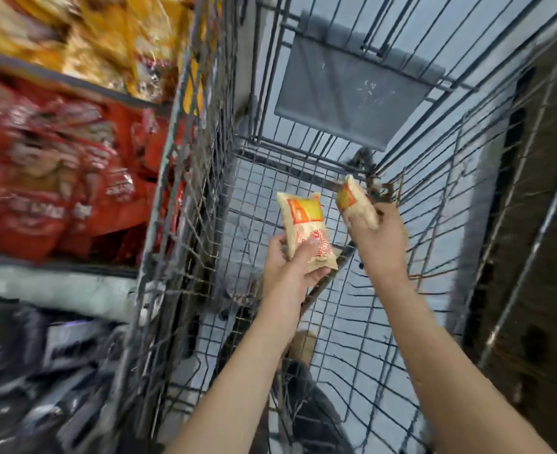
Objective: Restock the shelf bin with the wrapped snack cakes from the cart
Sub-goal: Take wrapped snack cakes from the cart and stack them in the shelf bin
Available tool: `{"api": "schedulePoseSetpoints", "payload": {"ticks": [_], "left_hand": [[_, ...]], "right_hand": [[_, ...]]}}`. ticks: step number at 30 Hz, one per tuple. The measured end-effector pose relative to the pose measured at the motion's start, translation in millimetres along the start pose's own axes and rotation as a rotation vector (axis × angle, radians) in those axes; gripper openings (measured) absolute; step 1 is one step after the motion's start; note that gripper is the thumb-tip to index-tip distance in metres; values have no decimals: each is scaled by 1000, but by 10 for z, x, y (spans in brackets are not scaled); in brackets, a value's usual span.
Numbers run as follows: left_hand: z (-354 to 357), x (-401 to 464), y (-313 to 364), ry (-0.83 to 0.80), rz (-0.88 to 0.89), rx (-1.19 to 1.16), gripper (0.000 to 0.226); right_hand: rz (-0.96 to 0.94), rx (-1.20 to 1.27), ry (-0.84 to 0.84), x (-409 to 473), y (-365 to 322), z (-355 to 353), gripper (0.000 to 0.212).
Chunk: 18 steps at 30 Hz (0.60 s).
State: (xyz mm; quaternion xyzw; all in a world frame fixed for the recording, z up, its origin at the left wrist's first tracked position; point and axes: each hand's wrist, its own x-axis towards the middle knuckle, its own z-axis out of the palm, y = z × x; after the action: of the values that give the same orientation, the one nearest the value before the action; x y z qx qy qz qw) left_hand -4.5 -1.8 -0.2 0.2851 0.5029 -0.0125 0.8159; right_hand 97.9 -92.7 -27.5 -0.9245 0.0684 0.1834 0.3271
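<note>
Both my arms reach into a grey wire cart [303, 152]. My left hand [290, 267] grips a wrapped snack cake [306, 224], a pale packet with an orange and yellow label, held upright with its face toward me. My right hand [378, 234] holds a second wrapped snack cake [355, 199] of the same kind, tilted and seen mostly from its edge, close to the cart's right wall. The two packets are apart, both lifted above the cart's mesh floor.
Shelves stand at the left behind the cart's wire side: yellow snack bags [83, 37] on top, red packets [57, 178] below, dark items [41, 388] lowest, all blurred. A grey plastic flap [359, 90] hangs at the cart's far end. Brown cardboard [532, 257] lies right.
</note>
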Motion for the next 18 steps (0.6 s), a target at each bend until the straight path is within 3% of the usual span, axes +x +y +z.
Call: {"api": "schedulePoseSetpoints", "payload": {"ticks": [4, 7, 11, 18], "left_hand": [[-102, -587, 83, -5, 135, 160, 31], [-217, -1110, 110, 4, 242, 278, 31], [-389, -1886, 21, 32, 344, 315, 33], [-841, -3289, -392, 202, 491, 196, 11]], "right_hand": [[325, 543, -97, -638, -199, -381, 32], [348, 769, -220, -1061, -283, -763, 19], [214, 790, -380, -1614, -307, -1285, 13], [90, 807, -697, -2619, -305, -1940, 7]]}}
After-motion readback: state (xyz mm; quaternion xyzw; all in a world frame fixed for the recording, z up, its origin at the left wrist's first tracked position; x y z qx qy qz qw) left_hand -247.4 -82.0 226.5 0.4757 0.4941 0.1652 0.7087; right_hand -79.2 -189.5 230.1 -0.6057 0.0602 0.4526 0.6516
